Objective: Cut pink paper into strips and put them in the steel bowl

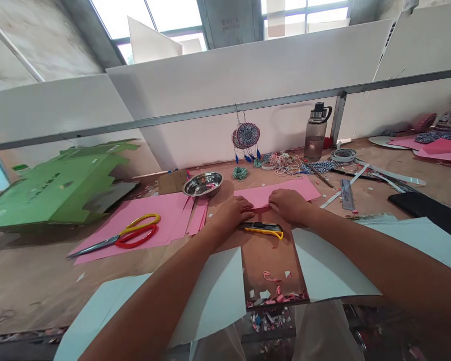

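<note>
Left hand (231, 216) rests with bent fingers at the near left part of the pink paper strip (261, 194); right hand (290, 204) rests likewise, fingers curled, at its near middle. Whether either thumb closes beneath the paper cannot be determined. The strip lies flat on the table (270, 260), directly beyond the hands.

A utility knife (263, 229) with a yellow edge lies just below the hands, near the left fingers. To the left of the strip, a round metal bowl (187, 191) contains a few pink scraps (211, 185); the remainder of its visible interior is bare metal.

At the rear, a clear bottle (314, 143) stands upright, capped, partly filled with liquid. Scissors (118, 238) with one yellow and one red handle lie on pink sheets (175, 210) at left. A ruler (347, 194) lies at right, near a tape roll (342, 158).
</note>
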The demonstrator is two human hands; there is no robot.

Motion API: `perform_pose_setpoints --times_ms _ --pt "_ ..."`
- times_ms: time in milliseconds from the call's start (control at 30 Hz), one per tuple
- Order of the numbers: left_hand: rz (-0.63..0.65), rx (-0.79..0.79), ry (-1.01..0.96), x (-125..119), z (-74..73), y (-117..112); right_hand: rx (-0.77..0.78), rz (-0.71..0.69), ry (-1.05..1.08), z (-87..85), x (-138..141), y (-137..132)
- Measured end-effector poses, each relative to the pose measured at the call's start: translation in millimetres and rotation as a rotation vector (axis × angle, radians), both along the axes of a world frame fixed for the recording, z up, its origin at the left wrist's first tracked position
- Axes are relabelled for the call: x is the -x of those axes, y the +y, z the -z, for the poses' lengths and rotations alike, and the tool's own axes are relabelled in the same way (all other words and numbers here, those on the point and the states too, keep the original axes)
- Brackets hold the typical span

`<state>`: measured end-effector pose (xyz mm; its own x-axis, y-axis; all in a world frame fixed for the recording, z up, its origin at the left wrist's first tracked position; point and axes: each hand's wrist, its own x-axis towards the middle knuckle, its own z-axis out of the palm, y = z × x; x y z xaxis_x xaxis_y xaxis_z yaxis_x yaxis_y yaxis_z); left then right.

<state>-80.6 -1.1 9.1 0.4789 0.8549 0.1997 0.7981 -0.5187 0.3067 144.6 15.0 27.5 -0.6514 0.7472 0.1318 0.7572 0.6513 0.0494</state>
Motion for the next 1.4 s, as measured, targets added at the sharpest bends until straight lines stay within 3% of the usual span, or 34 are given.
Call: perform_pose_setpoints --times_ms 200,333,667,967,1400 --pt "-0.208 0.091 0.03 -1.0 -11.2 -5.0 0.122 0.001 0.188 3.6 -7.0 3.3" --pt "-0.231 0.103 -0.047 8.6 -10.9 -6.9 0.155 -0.042 0.211 7.6 -17.4 10.4" --pt "-0.439 0.251 -0.297 22.8 -6.1 -13.9 0.392 0.18 0.224 -2.4 -45.9 29.6" --pt "-0.488 0.269 -0.337 23.6 -4.9 -14.7 0.405 0.296 0.151 3.0 -68.4 48.9" --pt "-0.551 0.235 -0.271 21.6 -4.4 -11.7 0.554 0.428 0.223 2.5 -70.1 43.3"
